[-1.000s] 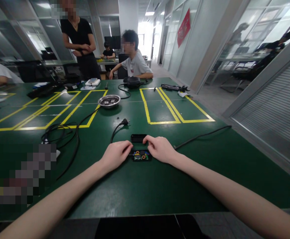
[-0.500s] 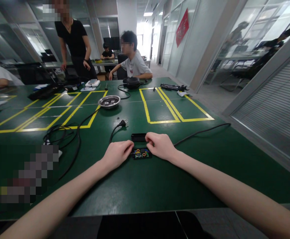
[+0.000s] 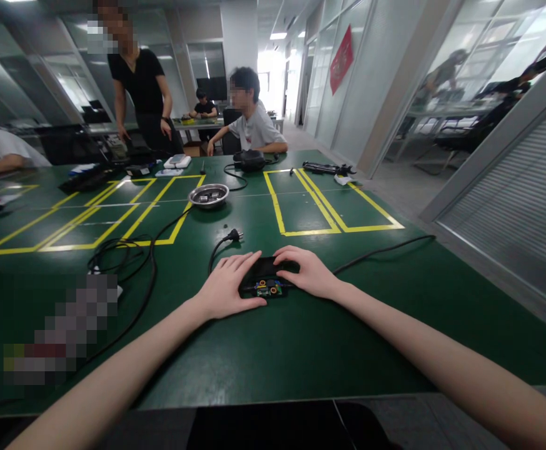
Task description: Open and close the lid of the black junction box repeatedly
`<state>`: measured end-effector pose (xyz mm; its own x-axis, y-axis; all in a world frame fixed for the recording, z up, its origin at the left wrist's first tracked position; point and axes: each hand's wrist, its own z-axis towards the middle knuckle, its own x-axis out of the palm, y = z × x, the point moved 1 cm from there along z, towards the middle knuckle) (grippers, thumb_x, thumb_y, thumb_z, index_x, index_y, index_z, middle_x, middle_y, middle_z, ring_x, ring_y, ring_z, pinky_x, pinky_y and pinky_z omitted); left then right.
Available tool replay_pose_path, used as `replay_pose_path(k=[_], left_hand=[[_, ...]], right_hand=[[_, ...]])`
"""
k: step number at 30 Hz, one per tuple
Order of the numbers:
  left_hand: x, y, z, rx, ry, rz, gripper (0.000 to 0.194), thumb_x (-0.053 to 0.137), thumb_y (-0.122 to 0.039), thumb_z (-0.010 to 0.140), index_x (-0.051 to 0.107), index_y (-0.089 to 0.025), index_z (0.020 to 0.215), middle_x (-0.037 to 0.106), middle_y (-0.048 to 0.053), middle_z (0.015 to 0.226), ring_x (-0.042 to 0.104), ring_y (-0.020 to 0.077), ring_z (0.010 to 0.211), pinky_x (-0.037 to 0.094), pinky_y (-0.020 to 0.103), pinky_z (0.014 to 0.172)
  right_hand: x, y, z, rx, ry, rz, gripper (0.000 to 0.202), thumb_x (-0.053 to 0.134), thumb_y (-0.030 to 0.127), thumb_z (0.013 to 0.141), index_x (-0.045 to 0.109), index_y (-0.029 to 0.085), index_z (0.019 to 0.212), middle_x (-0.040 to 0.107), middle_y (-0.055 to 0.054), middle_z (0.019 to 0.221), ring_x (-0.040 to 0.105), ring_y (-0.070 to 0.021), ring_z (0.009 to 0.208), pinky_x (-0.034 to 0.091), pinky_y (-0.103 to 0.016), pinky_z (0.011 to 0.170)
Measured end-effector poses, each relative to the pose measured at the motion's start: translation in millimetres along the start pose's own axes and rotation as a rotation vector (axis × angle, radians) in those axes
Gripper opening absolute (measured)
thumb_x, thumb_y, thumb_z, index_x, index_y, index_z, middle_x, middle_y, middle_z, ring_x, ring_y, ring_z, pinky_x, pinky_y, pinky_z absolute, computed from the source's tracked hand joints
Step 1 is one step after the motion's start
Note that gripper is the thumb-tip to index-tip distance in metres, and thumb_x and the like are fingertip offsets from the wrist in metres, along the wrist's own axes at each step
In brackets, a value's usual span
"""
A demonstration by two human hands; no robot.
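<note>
A small circuit board (image 3: 268,287) with copper coils and blue and yellow parts sits in a black plastic housing on the green table. Just behind it is a black plastic cover (image 3: 264,267), partly hidden by fingers. My right hand (image 3: 311,270) has its fingers and thumb closed around the right end of this cover. My left hand (image 3: 228,286) is open at the left end of the housing, thumb stretched along its near side and fingers spread toward the cover. Behind my left hand, a black cable leads to a power plug (image 3: 233,235).
A metal bowl (image 3: 208,196) holding small metal parts stands beyond the plug. To the left lie a coiled black cable (image 3: 118,249) and a blurred-out object (image 3: 67,328). A black cable (image 3: 380,253) runs rightward. Other people are around the far side of the table.
My left hand has gone from a closed pinch to spread fingers beside the housing. My right fingers have parted around the cover, whose broad face now shows more.
</note>
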<state>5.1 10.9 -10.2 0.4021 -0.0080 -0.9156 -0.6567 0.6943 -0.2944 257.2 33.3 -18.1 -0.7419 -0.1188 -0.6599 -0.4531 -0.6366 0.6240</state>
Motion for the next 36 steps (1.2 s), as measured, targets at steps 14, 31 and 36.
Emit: replay_pose_path(k=[14, 31, 36], left_hand=[[1.0, -3.4, -2.3, 0.044, -0.089, -0.218, 0.044, 0.079, -0.04, 0.088, 0.067, -0.021, 0.126, 0.074, 0.009, 0.112, 0.07, 0.0239, 0.102, 0.058, 0.037, 0.092], [-0.3, -1.9, -0.2, 0.017, -0.088, -0.175, 0.043, 0.076, -0.037, 0.09, 0.066, -0.021, 0.128, 0.075, 0.009, 0.113, 0.067, 0.025, 0.104, 0.056, 0.04, 0.095], [-1.2, -2.3, -0.6, 0.032, -0.101, -0.197, 0.041, 0.076, -0.034, 0.09, 0.065, -0.02, 0.127, 0.073, 0.009, 0.118, 0.067, 0.0252, 0.108, 0.055, 0.04, 0.097]], right_hand=[[-6.7, 20.1, -3.5, -0.206, 0.099, 0.114, 0.027, 0.059, 0.021, 0.098, 0.075, 0.021, 0.12, 0.075, -0.01, 0.12, 0.072, -0.0217, 0.108, 0.06, -0.04, 0.095], [3.9, 16.2, -5.9, -0.219, 0.07, -0.052, 0.021, 0.07, 0.025, 0.092, 0.07, 0.021, 0.113, 0.073, -0.011, 0.114, 0.069, -0.0237, 0.107, 0.057, -0.041, 0.094], [7.4, 13.9, -6.4, -0.25, 0.063, -0.028, 0.021, 0.07, 0.025, 0.095, 0.069, 0.019, 0.115, 0.073, -0.011, 0.116, 0.067, -0.0233, 0.108, 0.056, -0.04, 0.096]])
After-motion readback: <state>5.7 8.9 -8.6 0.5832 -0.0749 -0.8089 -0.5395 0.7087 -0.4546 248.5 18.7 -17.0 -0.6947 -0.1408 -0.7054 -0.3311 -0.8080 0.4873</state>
